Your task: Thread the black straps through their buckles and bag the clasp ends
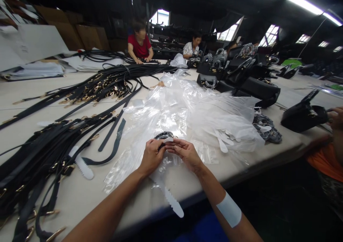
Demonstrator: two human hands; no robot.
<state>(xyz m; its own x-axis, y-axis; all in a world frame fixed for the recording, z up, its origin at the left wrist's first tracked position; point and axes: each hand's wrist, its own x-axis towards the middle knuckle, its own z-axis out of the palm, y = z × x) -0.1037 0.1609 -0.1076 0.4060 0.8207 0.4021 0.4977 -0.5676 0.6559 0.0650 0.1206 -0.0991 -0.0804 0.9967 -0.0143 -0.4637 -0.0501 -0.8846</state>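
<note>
At the table's near edge, my left hand is closed around a coiled black strap, whose upper loop shows above the fingers. My right hand meets it from the right, fingers pressed together on a small white strip at the coil. Below my hands a white notched plastic strip sticks out over the table edge; whether it joins the piece at my fingers I cannot tell. Clear plastic bags lie spread beneath and beyond my hands. A pale patch is on my right forearm.
Black straps with gold clasps cover the left side. Another notched strip lies among them. Black handbags crowd the right, near a wrapped bundle. At far right a co-worker's hand touches a bag. Two people work across the table.
</note>
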